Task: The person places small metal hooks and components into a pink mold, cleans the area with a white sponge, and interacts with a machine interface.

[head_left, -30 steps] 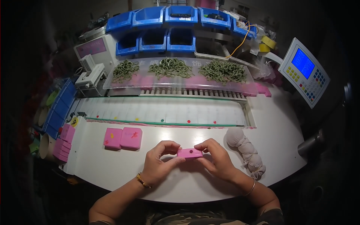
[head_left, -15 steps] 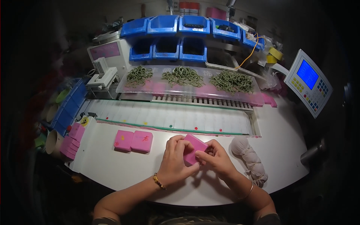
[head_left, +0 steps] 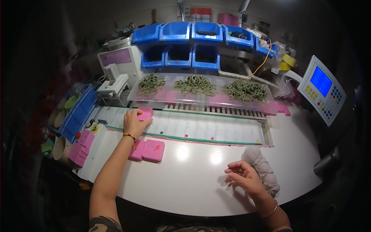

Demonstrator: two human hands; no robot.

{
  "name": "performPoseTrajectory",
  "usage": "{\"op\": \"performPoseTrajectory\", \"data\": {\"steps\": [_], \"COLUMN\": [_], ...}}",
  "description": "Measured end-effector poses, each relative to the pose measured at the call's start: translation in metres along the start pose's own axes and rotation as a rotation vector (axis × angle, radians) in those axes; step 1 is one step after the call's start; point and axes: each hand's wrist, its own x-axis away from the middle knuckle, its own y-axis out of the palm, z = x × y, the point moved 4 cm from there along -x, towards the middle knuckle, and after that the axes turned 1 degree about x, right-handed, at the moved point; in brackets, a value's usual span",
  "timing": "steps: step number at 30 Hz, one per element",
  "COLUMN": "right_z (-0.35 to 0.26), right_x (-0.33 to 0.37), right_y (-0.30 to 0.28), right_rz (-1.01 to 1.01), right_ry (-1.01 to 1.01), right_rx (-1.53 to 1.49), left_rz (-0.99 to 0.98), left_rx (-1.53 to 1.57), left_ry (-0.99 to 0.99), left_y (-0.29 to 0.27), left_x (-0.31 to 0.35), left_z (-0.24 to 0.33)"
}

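My left hand reaches over the left part of the white conveyor belt, its fingers closed on a pink foam block. The block's left side is hidden by the fingers. Below that arm, two more pink blocks sit side by side on the white table: the right one bears a red mark, and the left one is partly covered by my wrist. Over the table at the right, my right hand hangs with bent, parted fingers and nothing in them, beside a tied grey-white cloth bundle.
Beyond the belt, a clear tray carries three heaps of green rings. Blue bins stand in two rows behind. A control panel is at right. Pink blocks are stacked at left, near a blue crate.
Both hands held the pink block over the table; the right has let go and drawn right, while the left carried it to the belt. The belt's coloured dots have shifted left.
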Motion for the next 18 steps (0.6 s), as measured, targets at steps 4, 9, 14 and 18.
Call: {"op": "performPoseTrajectory", "data": {"steps": [4, 9, 14, 18], "right_z": [-0.001, -0.005, -0.004, -0.005], "right_x": [0.000, 0.002, 0.005, 0.006], "right_y": [0.005, 0.007, 0.000, 0.009], "right_rz": [-0.025, -0.042, -0.029, -0.068], "right_ry": [-0.017, -0.016, -0.027, -0.020], "right_rx": [-0.015, 0.020, 0.041, 0.059], "left_rz": [-0.065, -0.262, -0.883, -0.650], "left_rx": [-0.011, 0.144, -0.084, -0.123], "left_ry": [-0.080, 0.146, 0.354, 0.494], "left_y": [0.000, -0.025, -0.051, -0.064], "left_x": [-0.009, 0.006, 0.049, 0.073], "left_z": [0.002, 0.031, 0.049, 0.068]}}
